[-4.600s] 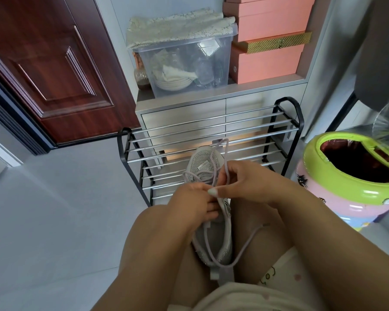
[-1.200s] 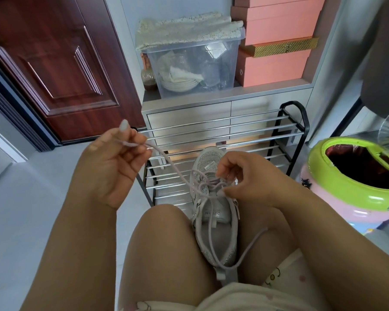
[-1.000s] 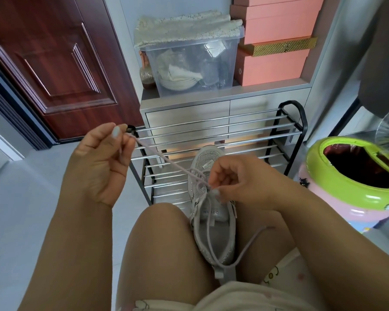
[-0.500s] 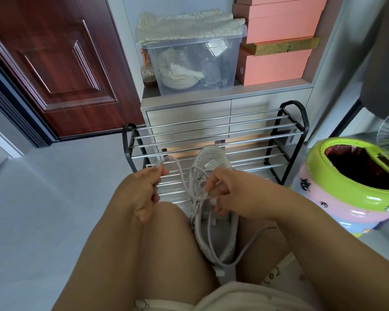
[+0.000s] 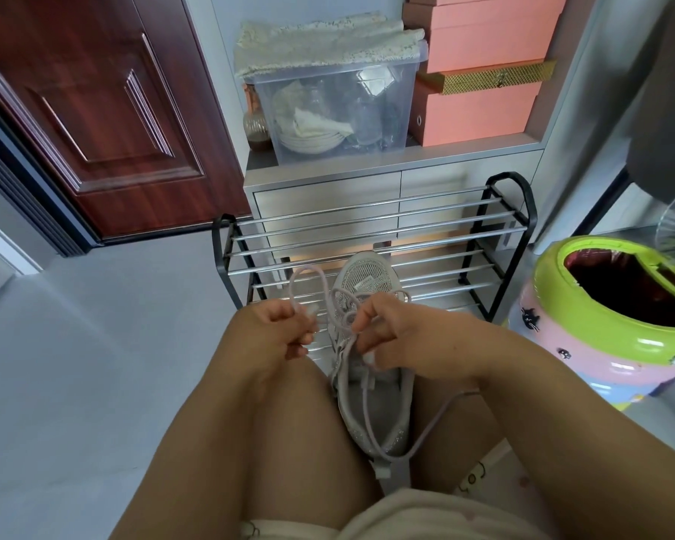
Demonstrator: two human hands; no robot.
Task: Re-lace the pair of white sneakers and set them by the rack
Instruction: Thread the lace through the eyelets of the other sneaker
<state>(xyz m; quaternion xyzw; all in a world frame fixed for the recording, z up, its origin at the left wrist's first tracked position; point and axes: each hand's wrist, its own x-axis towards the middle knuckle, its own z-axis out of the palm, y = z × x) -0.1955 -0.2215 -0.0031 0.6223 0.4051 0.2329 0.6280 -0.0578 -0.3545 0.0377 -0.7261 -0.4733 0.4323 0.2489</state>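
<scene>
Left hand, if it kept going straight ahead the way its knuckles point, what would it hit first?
Probably the shoe rack. The left hand, gripping the lace, points forward over the knee toward the rack's lower bars. Depth is unclear; the sneaker lies just to its right.

Obscured and truncated items, head view.
The sneaker (image 5: 371, 407) is wedged between the thighs; its sides and sole are hidden, and the right hand (image 5: 402, 337) covers the eyelet rows. The lace (image 5: 308, 272) end disappears inside the curled left hand (image 5: 277, 331), so its tip cannot be seen. The tongue label's lettering is too small to read. The coloured bin (image 5: 601, 337) is cut off at the right edge. The contents of the clear storage box (image 5: 340, 111) are hazy. The stacked orange boxes (image 5: 480, 111) run past the top edge.
</scene>
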